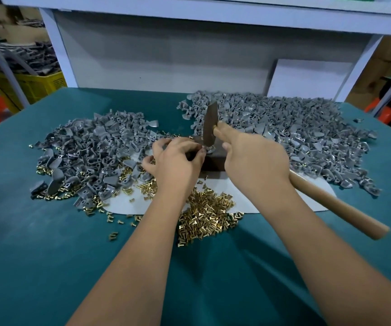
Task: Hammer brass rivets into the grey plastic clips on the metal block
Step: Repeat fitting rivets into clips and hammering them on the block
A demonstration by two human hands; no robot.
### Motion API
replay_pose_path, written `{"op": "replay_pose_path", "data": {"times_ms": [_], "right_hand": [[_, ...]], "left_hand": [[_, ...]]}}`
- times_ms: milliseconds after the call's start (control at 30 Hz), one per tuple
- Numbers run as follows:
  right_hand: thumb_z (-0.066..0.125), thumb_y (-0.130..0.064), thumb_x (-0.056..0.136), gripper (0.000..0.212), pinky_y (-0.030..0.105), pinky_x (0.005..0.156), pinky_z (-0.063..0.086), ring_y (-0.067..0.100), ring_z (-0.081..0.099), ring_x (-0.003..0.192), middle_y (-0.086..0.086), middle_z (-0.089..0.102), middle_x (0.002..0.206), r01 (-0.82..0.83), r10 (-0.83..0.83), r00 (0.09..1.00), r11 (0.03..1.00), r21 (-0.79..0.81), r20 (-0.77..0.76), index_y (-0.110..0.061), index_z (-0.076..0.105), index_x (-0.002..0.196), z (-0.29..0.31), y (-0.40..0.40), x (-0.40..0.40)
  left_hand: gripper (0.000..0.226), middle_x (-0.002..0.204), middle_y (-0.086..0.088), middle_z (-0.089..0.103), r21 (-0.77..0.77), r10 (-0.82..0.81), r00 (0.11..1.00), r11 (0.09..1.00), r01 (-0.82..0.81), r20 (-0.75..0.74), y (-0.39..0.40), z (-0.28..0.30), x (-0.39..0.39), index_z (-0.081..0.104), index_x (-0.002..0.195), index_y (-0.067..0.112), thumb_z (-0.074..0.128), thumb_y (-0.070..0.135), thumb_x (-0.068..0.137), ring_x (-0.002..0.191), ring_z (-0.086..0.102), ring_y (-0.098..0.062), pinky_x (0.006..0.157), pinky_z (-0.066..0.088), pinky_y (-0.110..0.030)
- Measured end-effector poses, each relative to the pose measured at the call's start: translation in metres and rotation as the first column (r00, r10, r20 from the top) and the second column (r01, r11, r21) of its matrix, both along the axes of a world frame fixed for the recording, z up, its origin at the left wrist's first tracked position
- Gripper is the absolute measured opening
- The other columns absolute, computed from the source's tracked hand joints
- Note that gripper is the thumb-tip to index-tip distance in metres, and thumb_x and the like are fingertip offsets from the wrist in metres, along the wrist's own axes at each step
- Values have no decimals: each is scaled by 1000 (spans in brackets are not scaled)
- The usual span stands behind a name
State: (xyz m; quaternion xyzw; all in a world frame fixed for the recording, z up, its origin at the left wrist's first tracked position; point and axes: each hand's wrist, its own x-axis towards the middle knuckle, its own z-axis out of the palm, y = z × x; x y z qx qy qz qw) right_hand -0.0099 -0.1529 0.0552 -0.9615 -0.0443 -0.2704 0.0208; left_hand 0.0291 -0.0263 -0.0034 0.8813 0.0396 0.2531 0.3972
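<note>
On the metal block [213, 158], our left hand [178, 161] pinches a grey clip [207, 149]; our right hand [255, 158] grips the hammer [209, 128], head on it.

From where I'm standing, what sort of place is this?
Probably a small factory assembly bench: heaps of grey plastic clips, a pile of loose brass rivets, and the right hand holding a wooden-handled hammer.
</note>
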Motion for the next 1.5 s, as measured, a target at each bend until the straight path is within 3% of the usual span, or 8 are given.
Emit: {"op": "replay_pose_path", "data": {"times_ms": [133, 267, 400, 700, 1033, 1167, 1400, 1500], "right_hand": [[50, -22, 94, 52, 24, 43, 19, 27, 58, 62, 2, 67, 80, -18, 17, 999, 999, 46, 27, -47, 36, 138, -1, 1, 0], [49, -22, 95, 51, 22, 43, 15, 21, 38, 47, -3, 43, 58, 50, -51, 998, 998, 39, 32, -46, 34, 138, -3, -1, 1], [50, -22, 94, 53, 28, 50, 29, 29, 65, 75, 3, 69, 86, -8, 8, 1000, 1000, 20, -19, -47, 34, 138, -7, -5, 5], [39, -24, 101, 43, 28, 53, 29, 29, 57, 80, 8, 59, 119, 185, -209, 977, 932, 311, 47, -33, 35, 142, -13, -35, 16], [44, -21, 98, 22, 34, 58, 33, 35, 58, 81, 12, 66, 92, 291, -274, 957, 900, 325, -98, -17, 48, 119, -34, -56, 19], [45, -26, 97, 18, 34, 61, 37, 34, 53, 77, 5, 50, 74, 341, -285, 936, 879, 334, -204, -14, 52, 109, -42, -60, 22], [47, -25, 92, 14, 31, 61, 40, 33, 54, 75, 8, 62, 81, 329, -247, 931, 888, 322, -270, -15, 58, 91, -43, -63, 23], [48, -25, 92, 21, 35, 70, 41, 35, 55, 91, 12, 63, 94, 325, -288, 939, 922, 211, -188, -14, 65, 95, -40, -59, 20]], "left_hand": [[12, 113, 25, 65, -4, -1, 1000, 1000, 1, 6, 1, 1, 0, 76, 90, 37, 67, 44, 88, 130, 30, -16, 100, 14, -46], [12, 113, 26, 65, -12, -6, 1000, 1000, 6, -2, 2, 1, -1, 76, 90, 37, 67, 45, 88, 129, 30, -15, 103, 17, -48], [10, 114, 24, 65, -21, -24, 1000, 1000, 23, -17, 2, 2, -1, 76, 90, 38, 67, 44, 88, 131, 31, -16, 106, 18, -52], [11, 116, 26, 56, -180, -121, 984, 979, 97, -128, 4, 8, 0, 71, 80, 38, 66, 41, 89, 133, 20, -10, 109, 8, -46], [23, 113, 26, 54, -281, -170, 982, 949, 142, -78, 6, 15, -6, 63, 67, 41, 70, 32, 88, 132, 20, -6, 97, 9, -31], [24, 114, 27, 53, -279, -188, 980, 946, 163, -66, 7, 15, -7, 63, 67, 42, 71, 32, 88, 133, 20, -7, 95, 9, -30], [29, 111, 27, 53, -261, -206, 978, 946, 192, -26, 7, 14, -7, 60, 66, 45, 71, 30, 88, 133, 21, -9, 101, 14, -34], [28, 109, 28, 54, -271, -213, 977, 941, 202, -11, 7, 13, -5, 62, 65, 44, 72, 29, 87, 134, 22, -10, 108, 16, -39]]}}
